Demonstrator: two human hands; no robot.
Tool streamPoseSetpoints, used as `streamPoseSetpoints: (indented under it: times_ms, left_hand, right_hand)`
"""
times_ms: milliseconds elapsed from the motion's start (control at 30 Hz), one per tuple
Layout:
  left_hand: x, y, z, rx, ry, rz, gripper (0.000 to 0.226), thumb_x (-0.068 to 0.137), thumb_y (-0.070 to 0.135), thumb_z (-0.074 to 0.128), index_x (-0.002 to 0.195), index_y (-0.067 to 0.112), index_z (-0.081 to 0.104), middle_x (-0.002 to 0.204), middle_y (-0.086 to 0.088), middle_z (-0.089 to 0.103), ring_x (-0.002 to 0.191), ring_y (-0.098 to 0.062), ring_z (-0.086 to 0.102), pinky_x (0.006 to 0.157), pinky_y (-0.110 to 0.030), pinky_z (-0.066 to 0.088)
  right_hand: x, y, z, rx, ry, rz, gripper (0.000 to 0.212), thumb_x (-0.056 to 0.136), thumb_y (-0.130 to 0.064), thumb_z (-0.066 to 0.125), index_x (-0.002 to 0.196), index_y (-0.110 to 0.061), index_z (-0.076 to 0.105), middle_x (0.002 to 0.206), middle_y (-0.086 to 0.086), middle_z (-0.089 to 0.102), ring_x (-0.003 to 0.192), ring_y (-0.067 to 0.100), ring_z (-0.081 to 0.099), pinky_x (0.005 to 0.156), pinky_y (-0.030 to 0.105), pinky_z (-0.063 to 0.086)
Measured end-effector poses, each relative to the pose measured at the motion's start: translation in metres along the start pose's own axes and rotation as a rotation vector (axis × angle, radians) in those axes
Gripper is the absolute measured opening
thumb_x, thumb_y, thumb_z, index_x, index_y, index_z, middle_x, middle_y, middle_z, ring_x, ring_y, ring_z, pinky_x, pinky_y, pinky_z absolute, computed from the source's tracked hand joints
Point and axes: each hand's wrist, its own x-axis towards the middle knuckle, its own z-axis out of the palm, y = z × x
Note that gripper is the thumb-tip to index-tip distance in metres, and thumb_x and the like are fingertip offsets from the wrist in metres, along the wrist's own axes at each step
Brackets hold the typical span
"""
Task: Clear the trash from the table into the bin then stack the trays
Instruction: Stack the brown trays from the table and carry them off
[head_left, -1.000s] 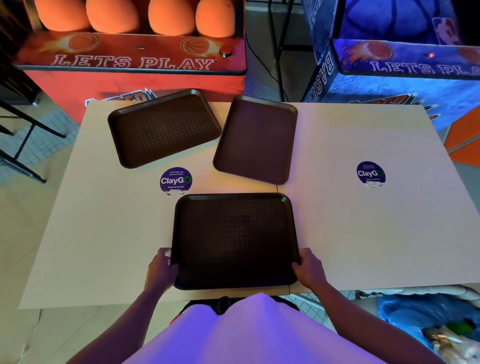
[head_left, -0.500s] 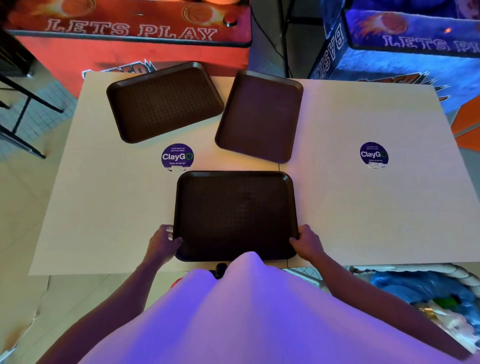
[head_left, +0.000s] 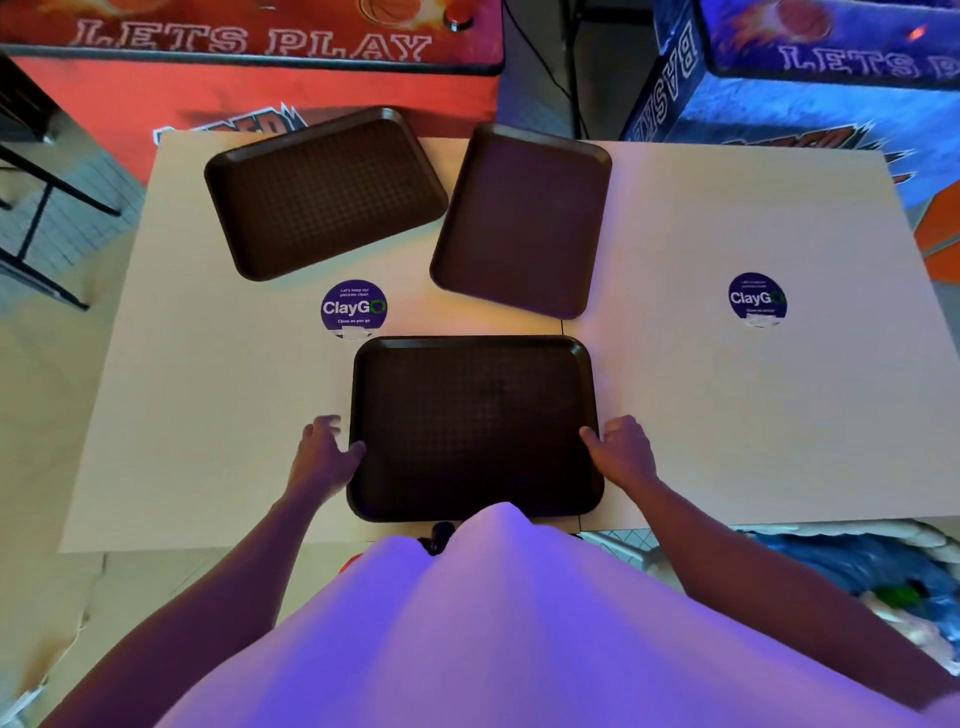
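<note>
Three dark brown trays lie on the pale table (head_left: 727, 415). The near tray (head_left: 472, 426) sits at the table's front edge, straight ahead of me. My left hand (head_left: 324, 457) grips its left rim and my right hand (head_left: 621, 452) grips its right rim, thumbs on top. A second tray (head_left: 322, 192) lies askew at the far left, and a third tray (head_left: 522, 218) lies tilted at the far middle. All three trays hold nothing. The bin (head_left: 852, 577), lined with a blue bag holding trash, stands below the table's front right corner.
Two round purple ClayGo stickers (head_left: 354, 309) (head_left: 757, 299) are on the tabletop. A red arcade machine (head_left: 260, 57) and a blue arcade machine (head_left: 805, 78) stand behind the table. A black chair frame (head_left: 36, 208) is at the far left.
Both hands have slid forward along the near tray's side rims, from its front corners to mid-sides. My head has tilted down, so the arcade machines' tops left the view.
</note>
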Motion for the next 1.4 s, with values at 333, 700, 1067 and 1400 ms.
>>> streamPoseSetpoints:
  times_ms: [333, 700, 1067, 1400]
  left_hand:
    - [0.050, 0.061, -0.012, 0.097, 0.074, 0.191, 0.058, 0.094, 0.028, 0.072, 0.143, 0.007, 0.050, 0.141, -0.019, 0.054, 0.134, -0.037, 0.049, 0.109, -0.051, 0.045]
    - [0.106, 0.145, -0.016, -0.029, 0.041, 0.287, 0.053, 0.094, 0.029, 0.075, 0.140, 0.013, 0.053, 0.136, -0.007, 0.064, 0.124, -0.026, 0.062, 0.102, -0.046, 0.055]
    - [0.161, 0.213, 0.011, -0.199, -0.079, -0.014, 0.055, 0.094, 0.041, 0.071, 0.140, 0.014, 0.057, 0.135, -0.008, 0.068, 0.124, -0.031, 0.063, 0.099, -0.039, 0.052]
    - [0.203, 0.244, 0.043, -0.468, -0.186, -0.294, 0.034, 0.095, 0.022, 0.072, 0.114, -0.006, 0.071, 0.104, -0.021, 0.077, 0.099, -0.034, 0.076, 0.097, -0.049, 0.061]
  right_hand:
    - [0.044, -0.047, -0.019, 0.127, 0.039, -0.038, 0.061, 0.095, -0.049, 0.067, 0.137, -0.007, 0.052, 0.136, 0.011, 0.061, 0.126, 0.030, 0.060, 0.100, 0.038, 0.050]
    - [0.098, -0.080, -0.038, 0.194, 0.067, -0.019, 0.061, 0.091, -0.053, 0.069, 0.135, -0.013, 0.054, 0.134, 0.006, 0.063, 0.123, 0.026, 0.061, 0.097, 0.034, 0.050]
    - [0.152, -0.120, -0.053, 0.167, 0.110, -0.077, 0.059, 0.092, -0.054, 0.067, 0.134, -0.015, 0.053, 0.135, 0.005, 0.063, 0.122, 0.025, 0.063, 0.096, 0.035, 0.053]
    - [0.171, -0.128, -0.054, 0.179, 0.128, -0.089, 0.054, 0.093, -0.050, 0.067, 0.133, -0.017, 0.053, 0.132, 0.004, 0.063, 0.119, 0.023, 0.064, 0.093, 0.033, 0.054]
